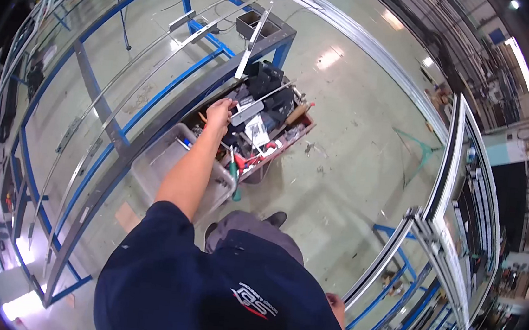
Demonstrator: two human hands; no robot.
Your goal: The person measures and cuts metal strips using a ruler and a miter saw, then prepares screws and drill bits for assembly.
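Note:
My left hand (219, 115) reaches over a red toolbox (286, 147) heaped with tools and parts. Its fingers are pinched together near the end of a flat grey metal piece (248, 114); I cannot make out what is between them. Around it lie dark pouch-like items (272, 96), a white packet (257, 130) and a green-handled tool (234, 170). A grey plastic bin (156, 162) stands under my left forearm. My right hand (336, 309) hangs low at my side beside a metal-profile frame (377, 265), its fingers mostly hidden.
A long blue and grey steel frame bench (93, 194) runs along the left, with thin metal strips (153, 68) across it. A small dark box (252, 25) sits on its far corner. White profiles (365, 41) lie on the floor. A large framed panel (457, 209) stands at right.

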